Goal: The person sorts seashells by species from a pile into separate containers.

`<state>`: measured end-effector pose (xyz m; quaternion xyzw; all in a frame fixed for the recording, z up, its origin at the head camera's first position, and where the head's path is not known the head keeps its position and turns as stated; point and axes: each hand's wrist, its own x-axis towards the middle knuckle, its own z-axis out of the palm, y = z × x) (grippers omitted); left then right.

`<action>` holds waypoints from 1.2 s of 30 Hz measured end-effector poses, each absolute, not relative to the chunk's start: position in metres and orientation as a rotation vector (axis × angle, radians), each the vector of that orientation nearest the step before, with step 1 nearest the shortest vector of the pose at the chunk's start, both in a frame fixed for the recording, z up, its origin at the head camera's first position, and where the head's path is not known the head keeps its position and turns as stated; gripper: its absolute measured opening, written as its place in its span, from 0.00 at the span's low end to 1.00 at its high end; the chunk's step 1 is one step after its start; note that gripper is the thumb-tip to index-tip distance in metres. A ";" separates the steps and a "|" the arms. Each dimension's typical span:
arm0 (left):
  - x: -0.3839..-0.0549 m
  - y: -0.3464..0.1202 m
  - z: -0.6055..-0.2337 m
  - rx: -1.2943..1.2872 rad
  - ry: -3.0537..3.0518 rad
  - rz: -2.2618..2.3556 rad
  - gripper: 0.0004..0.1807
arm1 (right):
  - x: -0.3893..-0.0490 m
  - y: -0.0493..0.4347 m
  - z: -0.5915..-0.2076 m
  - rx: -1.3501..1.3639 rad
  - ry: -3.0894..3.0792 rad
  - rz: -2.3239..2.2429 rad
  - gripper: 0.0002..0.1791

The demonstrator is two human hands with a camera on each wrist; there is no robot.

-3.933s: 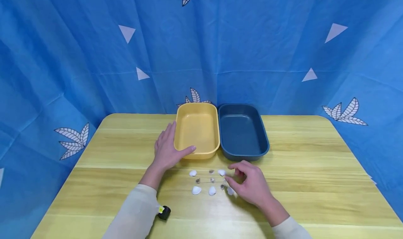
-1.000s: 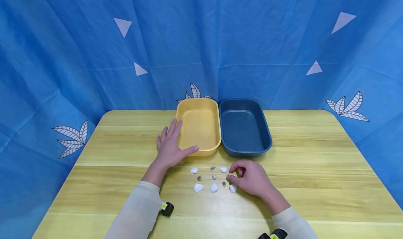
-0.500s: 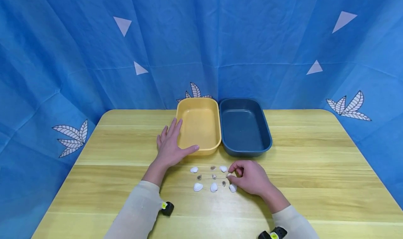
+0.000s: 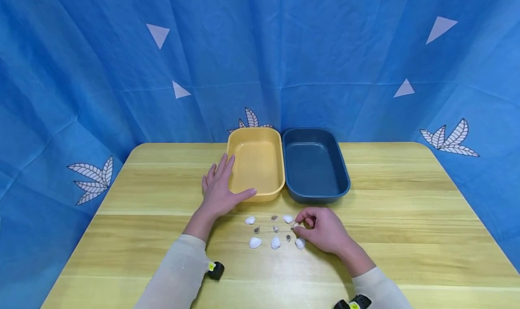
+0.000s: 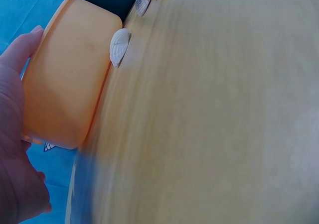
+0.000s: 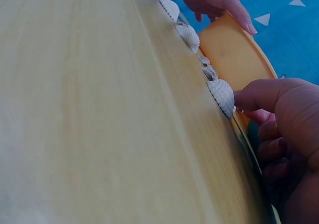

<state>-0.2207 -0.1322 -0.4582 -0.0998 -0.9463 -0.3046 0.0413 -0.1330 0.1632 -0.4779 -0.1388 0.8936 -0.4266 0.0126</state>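
Observation:
My left hand (image 4: 219, 194) lies with fingers spread along the left side of a yellow plastic tray (image 4: 260, 164), its thumb on the near rim. The right hand (image 4: 322, 227) pinches a small pale seashell (image 4: 295, 226) between thumb and forefinger, low over the table. Just below those fingertips sits a white ribbed seashell (image 4: 300, 243); in the right wrist view this white seashell (image 6: 222, 97) overlaps the thumb tip, and the pinched shell is hidden. Other white shells (image 4: 255, 242) and small brownish shells (image 4: 257, 230) lie in loose rows to the left.
A dark blue tray (image 4: 314, 164) stands against the yellow one's right side, at the back of the wooden table (image 4: 406, 236). Behind hangs a blue patterned cloth (image 4: 325, 51). Black wrist devices (image 4: 216, 270) sit at both sleeves.
The right thumb and forefinger, apart around the small shell at first, have come together on it. The left hand stays at the yellow tray. The head view has shifted slightly.

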 end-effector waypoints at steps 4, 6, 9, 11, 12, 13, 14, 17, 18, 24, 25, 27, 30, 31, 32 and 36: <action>-0.221 -0.133 -0.459 -0.303 -2.894 -0.939 0.65 | -0.132 0.164 -0.477 -0.438 2.756 -1.368 0.09; -0.220 -0.133 -0.460 -0.302 -2.894 -0.937 0.64 | -0.131 0.165 -0.477 -0.437 2.743 -1.383 0.09; -0.220 -0.133 -0.460 -0.300 -2.896 -0.940 0.64 | -0.130 0.165 -0.477 -0.427 2.728 -1.398 0.09; -0.220 -0.133 -0.460 -0.296 -2.900 -0.941 0.64 | -0.129 0.165 -0.476 -0.423 2.720 -1.404 0.09; -0.220 -0.133 -0.460 -0.295 -2.902 -0.939 0.64 | -0.129 0.166 -0.475 -0.423 2.718 -1.406 0.09; -0.220 -0.133 -0.460 -0.295 -2.902 -0.940 0.64 | -0.128 0.166 -0.474 -0.425 2.716 -1.410 0.09; -0.220 -0.133 -0.460 -0.295 -2.902 -0.941 0.64 | -0.127 0.166 -0.473 -0.428 2.718 -1.412 0.09; -0.220 -0.133 -0.460 -0.295 -2.897 -0.943 0.65 | -0.126 0.167 -0.469 -0.451 2.735 -1.410 0.08; -0.220 -0.133 -0.460 -0.294 -2.896 -0.944 0.65 | -0.125 0.167 -0.468 -0.458 2.738 -1.412 0.08; -0.220 -0.132 -0.459 -0.291 -2.894 -0.945 0.64 | -0.124 0.168 -0.456 -0.508 2.769 -1.445 0.09; -0.220 -0.132 -0.459 -0.290 -2.895 -0.942 0.64 | -0.124 0.169 -0.454 -0.515 2.781 -1.446 0.09; -0.220 -0.132 -0.459 -0.290 -2.899 -0.937 0.64 | -0.124 0.169 -0.450 -0.534 2.805 -1.445 0.09; -0.220 -0.132 -0.459 -0.296 -2.900 -0.936 0.65 | -0.124 0.170 -0.445 -0.565 2.826 -1.453 0.09; -0.220 -0.132 -0.460 -0.298 -2.897 -0.940 0.65 | -0.125 0.171 -0.443 -0.574 2.830 -1.458 0.09; -0.221 -0.132 -0.460 -0.299 -2.896 -0.946 0.65 | -0.126 0.171 -0.442 -0.591 2.831 -1.470 0.10; -0.221 -0.133 -0.461 -0.302 -2.886 -0.964 0.65 | -0.129 0.170 -0.435 -0.638 2.843 -1.514 0.10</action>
